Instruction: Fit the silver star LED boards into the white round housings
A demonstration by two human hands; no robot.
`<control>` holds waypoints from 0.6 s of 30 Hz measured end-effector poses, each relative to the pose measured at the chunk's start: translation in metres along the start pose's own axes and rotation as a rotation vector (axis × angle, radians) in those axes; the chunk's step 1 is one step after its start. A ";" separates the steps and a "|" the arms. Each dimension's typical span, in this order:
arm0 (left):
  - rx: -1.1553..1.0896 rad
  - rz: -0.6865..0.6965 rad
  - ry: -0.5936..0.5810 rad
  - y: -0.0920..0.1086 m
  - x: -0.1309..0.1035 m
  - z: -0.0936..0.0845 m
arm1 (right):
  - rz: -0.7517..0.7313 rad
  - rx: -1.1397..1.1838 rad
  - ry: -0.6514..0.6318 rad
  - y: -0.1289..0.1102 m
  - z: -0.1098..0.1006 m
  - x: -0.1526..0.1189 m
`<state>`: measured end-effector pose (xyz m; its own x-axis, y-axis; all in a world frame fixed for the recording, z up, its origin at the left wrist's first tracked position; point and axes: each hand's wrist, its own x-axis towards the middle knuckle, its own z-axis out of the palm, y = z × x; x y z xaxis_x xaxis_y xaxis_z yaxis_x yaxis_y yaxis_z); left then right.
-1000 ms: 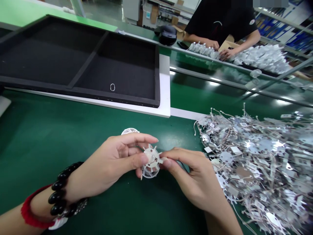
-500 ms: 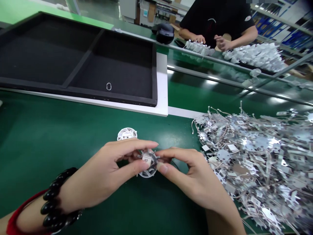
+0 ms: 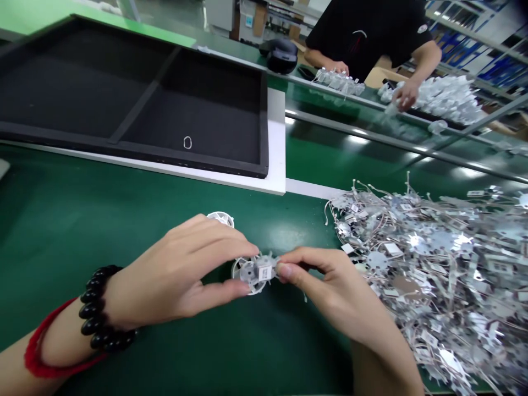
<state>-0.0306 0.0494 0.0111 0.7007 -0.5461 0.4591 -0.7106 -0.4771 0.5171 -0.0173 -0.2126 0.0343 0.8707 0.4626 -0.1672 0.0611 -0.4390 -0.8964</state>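
Observation:
My left hand (image 3: 185, 269) pinches a round white plastic frame (image 3: 248, 275) between thumb and fingers. Pinched by the edge in my right hand (image 3: 325, 280) is a small toothed metal plate (image 3: 264, 271) with a white labelled block on it. The plate overlaps the right side of the frame; whether it is seated there I cannot tell. A thin wire end (image 3: 305, 297) hangs below my right fingers. Behind my left hand, a second round white plastic frame (image 3: 221, 218) lies on the green table, partly hidden by that hand.
On the right lies a big heap of toothed metal plates with wires (image 3: 433, 264). A black divided tray (image 3: 206, 110) rests on a white board (image 3: 277, 143) at the back left, a small ring (image 3: 187, 143) inside. Across the rail, a co-worker (image 3: 367, 38) handles white parts (image 3: 447, 99).
My right hand and the metal plate have shifted slightly right relative to the frame, uncovering more of it. The co-worker's hand has moved right to the white parts.

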 end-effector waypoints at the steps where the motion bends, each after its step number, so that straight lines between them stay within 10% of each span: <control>1: 0.013 0.030 -0.009 -0.001 0.000 0.001 | 0.024 -0.007 -0.041 0.000 0.002 0.000; 18: 0.188 0.186 -0.096 -0.004 0.004 0.008 | 0.185 -0.038 -0.102 0.002 0.015 0.003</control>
<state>-0.0249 0.0440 0.0053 0.5541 -0.6949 0.4583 -0.8322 -0.4766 0.2834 -0.0225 -0.2004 0.0260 0.8152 0.4460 -0.3694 -0.0749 -0.5513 -0.8309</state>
